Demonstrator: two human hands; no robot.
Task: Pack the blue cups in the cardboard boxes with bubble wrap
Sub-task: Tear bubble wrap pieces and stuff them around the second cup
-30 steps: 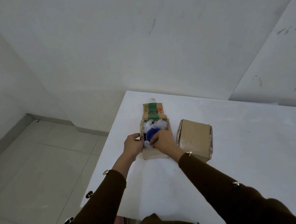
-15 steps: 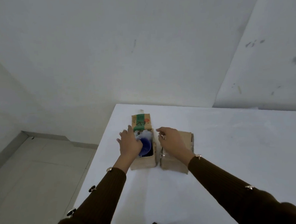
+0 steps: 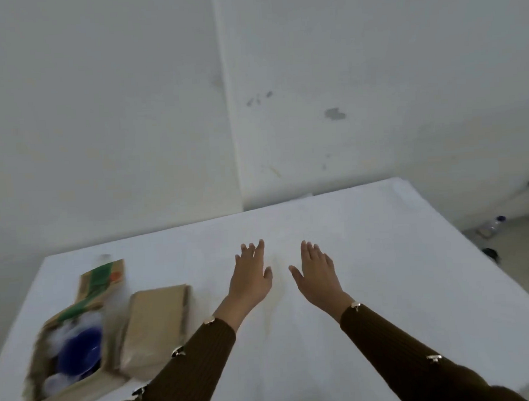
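Both the left hand (image 3: 251,277) and right hand (image 3: 317,271) hover spread and empty over the bench (image 3: 382,255), while the blue cup (image 3: 79,352), probably light and rigid, sits cushioned in soft bubble wrap (image 3: 56,383) inside the open cardboard box (image 3: 80,394), best lifted by its rim.

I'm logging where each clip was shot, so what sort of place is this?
Probably a bare spare room or makeshift packing spot, not a real warehouse: plain scuffed white walls, one white table holding just two cardboard boxes, and loose bottles on the floor at the far right.
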